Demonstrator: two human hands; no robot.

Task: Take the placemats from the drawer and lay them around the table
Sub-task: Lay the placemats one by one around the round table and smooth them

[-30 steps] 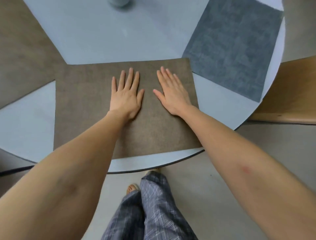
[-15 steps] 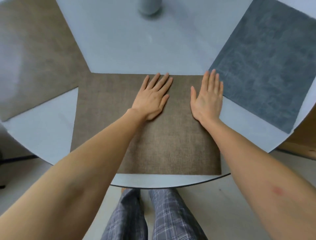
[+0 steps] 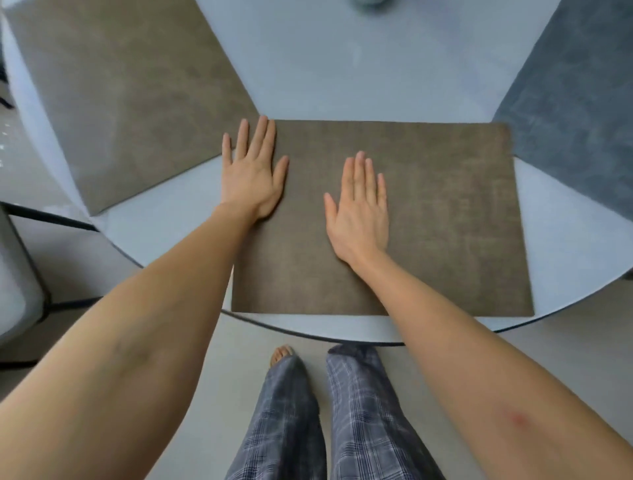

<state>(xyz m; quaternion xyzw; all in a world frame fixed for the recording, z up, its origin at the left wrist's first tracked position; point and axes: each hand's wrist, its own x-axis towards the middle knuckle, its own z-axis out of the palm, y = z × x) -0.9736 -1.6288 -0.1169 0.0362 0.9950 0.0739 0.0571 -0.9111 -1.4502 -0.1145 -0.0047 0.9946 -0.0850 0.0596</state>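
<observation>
A brown placemat (image 3: 445, 219) lies flat on the round pale table (image 3: 342, 68), square to the near edge. My left hand (image 3: 251, 174) rests flat over the mat's far left corner, fingers spread. Palm down on the mat's middle lies my right hand (image 3: 359, 209), fingers together, holding nothing. A second brown placemat (image 3: 126, 96) lies angled at the left of the table. On the right edge sits a blue-grey placemat (image 3: 575, 113), partly cut off by the frame.
A grey round object (image 3: 371, 3) stands at the table's far middle, mostly out of frame. The seat of a pale chair (image 3: 13, 274) shows at the left. My legs in checked trousers (image 3: 329, 421) stand on the grey floor below the table edge.
Both hands slid left across the near brown mat: the left from the middle to its left corner, the right from its right edge to the middle. The view shifted left too.
</observation>
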